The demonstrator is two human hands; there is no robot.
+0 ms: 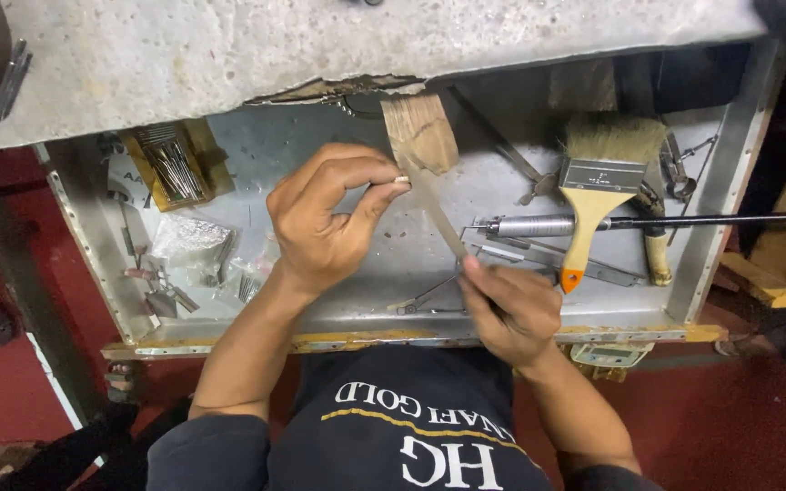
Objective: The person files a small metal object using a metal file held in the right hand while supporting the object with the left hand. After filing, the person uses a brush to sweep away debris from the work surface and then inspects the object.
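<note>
left hand [320,227] pinches small pale metal piece [401,181] w/ thumb + forefinger; right hand [511,309] clamped on thin flat metal file [438,214]. file could slip, nick fingertip, or piece drops into open metal drawer [720,182]

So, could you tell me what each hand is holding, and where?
Right hand grips a flat file by its lower end; left hand pinches a small pale piece between fingertips.

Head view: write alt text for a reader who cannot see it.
Over an open metal drawer, the left hand pinches a small pale piece while the right hand holds a thin file. A paintbrush and loose tools lie inside.
</note>
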